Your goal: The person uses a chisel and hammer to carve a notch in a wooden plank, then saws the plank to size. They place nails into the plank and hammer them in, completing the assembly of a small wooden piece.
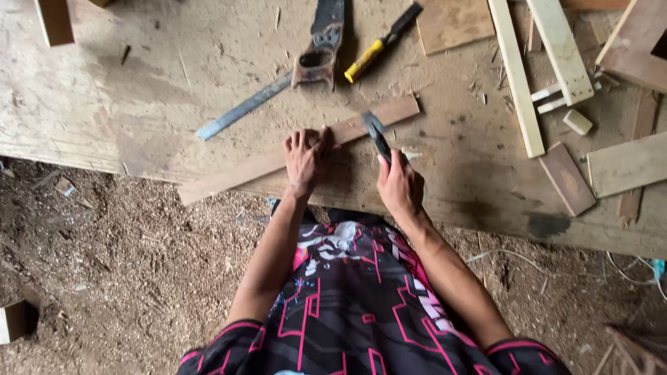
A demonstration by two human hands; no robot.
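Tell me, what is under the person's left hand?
The left hand presses flat on a long wooden strip lying on the plywood bench. The wood beneath the palm is covered.

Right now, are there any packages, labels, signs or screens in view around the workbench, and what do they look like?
None: no package, label, sign or screen shows.
Only a patterned shirt, black with pink and white graphics, worn by the person, bottom centre.
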